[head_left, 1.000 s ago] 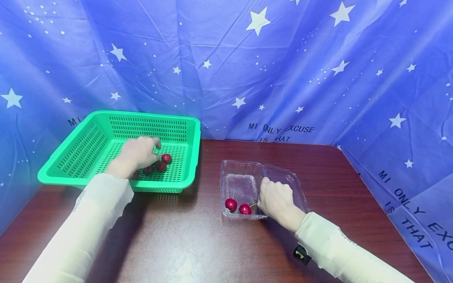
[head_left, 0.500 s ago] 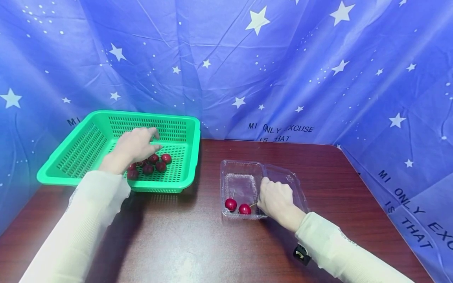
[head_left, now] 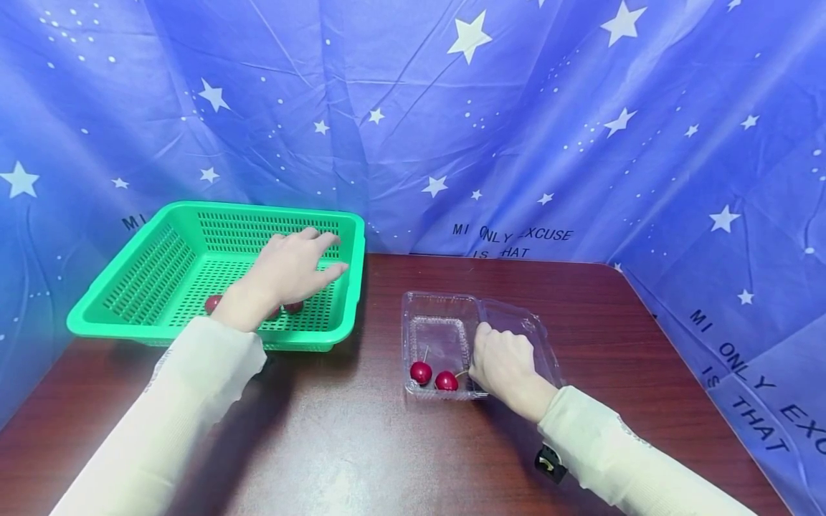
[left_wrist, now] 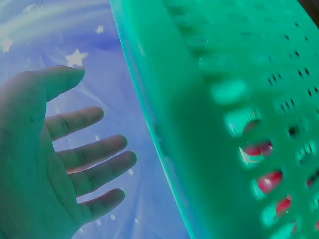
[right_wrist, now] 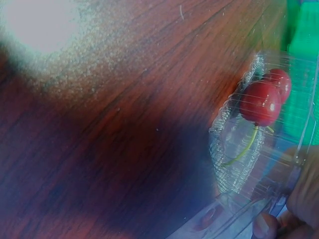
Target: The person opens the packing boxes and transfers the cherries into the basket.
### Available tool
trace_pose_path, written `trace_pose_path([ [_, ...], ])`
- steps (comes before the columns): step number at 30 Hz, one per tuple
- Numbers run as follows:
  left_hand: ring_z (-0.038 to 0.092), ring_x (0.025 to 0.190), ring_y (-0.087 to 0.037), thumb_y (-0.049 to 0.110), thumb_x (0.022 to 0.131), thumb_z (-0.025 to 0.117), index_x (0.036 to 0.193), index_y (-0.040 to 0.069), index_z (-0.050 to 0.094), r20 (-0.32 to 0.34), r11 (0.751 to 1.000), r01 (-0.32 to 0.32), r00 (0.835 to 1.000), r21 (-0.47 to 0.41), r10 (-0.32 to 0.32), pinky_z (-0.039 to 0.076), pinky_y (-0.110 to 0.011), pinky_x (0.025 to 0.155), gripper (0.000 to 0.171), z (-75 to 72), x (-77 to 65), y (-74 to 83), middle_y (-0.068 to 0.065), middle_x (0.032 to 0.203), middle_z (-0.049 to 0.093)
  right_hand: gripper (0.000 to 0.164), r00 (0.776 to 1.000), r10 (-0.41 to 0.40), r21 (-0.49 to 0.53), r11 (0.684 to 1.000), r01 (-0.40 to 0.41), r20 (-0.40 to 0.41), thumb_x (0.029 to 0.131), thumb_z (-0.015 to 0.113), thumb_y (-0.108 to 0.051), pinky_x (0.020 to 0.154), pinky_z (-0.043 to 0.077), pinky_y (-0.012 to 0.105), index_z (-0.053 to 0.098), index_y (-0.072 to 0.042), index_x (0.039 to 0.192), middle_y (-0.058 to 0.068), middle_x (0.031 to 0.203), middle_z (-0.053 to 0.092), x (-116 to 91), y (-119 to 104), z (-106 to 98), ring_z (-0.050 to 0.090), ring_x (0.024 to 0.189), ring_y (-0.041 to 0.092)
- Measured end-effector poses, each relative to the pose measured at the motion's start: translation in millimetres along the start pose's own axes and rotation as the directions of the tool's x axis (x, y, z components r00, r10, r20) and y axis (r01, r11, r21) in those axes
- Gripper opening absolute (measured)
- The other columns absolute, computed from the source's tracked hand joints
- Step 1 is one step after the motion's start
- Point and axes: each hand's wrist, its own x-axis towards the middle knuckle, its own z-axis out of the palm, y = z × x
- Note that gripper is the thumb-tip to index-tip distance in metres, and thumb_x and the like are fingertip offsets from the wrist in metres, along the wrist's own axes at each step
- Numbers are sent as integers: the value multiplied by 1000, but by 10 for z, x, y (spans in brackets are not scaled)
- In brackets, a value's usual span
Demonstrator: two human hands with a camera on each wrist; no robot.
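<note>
My left hand (head_left: 284, 269) hovers over the green basket (head_left: 87, 315), fingers spread and nothing held. Beneath it are dark red cherries (head_left: 213, 304), most of them hidden by the hand in the head view. The left wrist view shows an empty palm beside the basket rim (left_wrist: 149, 99), with cherries (left_wrist: 269, 182) visible through the slots. My right hand (head_left: 506, 362) grips the clear plastic clamshell box (head_left: 445, 296) at the side where its lid joins. Inside the box, near its front wall, lie a left cherry (head_left: 421, 373) and a right cherry (head_left: 446, 380), both with stems.
Basket and box stand apart on a brown wooden table (head_left: 374, 444). The box's transparent lid (head_left: 516, 315) lies opened to the right, partly under my right hand. A blue star-patterned curtain (head_left: 400, 107) hangs behind and on both sides.
My left hand has risen from among the cherries and shifted right, fingers spreading; the cherry at the basket's left now shows. My right hand and the box have stayed put.
</note>
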Motion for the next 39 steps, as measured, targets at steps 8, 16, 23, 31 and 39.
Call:
trace_pose_path([
  [8,53,120,-42,49,92,52,142,10,45,33,994,-86,996,72,84,41,-63,99,64,127,1,246,-24,137,53,17,1000,-1,0,1000,1,-10,73,61,-13,47,51,50,48,-2,73,20,64,67,-8,-2,1,65,59,39],
  [16,49,125,-39,52,91,51,139,12,50,29,977,-170,985,125,168,31,-62,109,63,221,6,431,-21,135,55,17,1000,-1,-2,1000,1,-20,73,61,-13,47,51,50,48,-2,72,20,64,67,-14,-7,0,65,59,39],
  [23,55,118,-34,49,91,53,127,10,57,41,924,-332,943,191,330,30,-61,111,53,357,-10,591,-15,122,63,18,1000,-4,-3,1000,4,-20,72,62,-13,47,51,50,48,-3,72,19,62,66,-16,-4,-5,65,59,39],
  [31,58,114,-30,47,89,56,123,12,60,68,871,-443,896,212,439,35,-56,108,49,484,-29,835,-12,119,66,19,1000,4,3,1000,-4,-17,72,63,-14,47,51,50,48,-2,73,20,62,66,-15,-13,-14,65,59,39],
  [39,60,110,-27,41,88,61,120,15,62,89,838,-485,874,250,479,38,-51,108,42,597,-28,1030,-10,115,68,18,1000,10,-1,1000,-10,-2,72,62,-14,48,51,49,49,-2,73,20,63,66,-11,-14,-18,65,59,39],
])
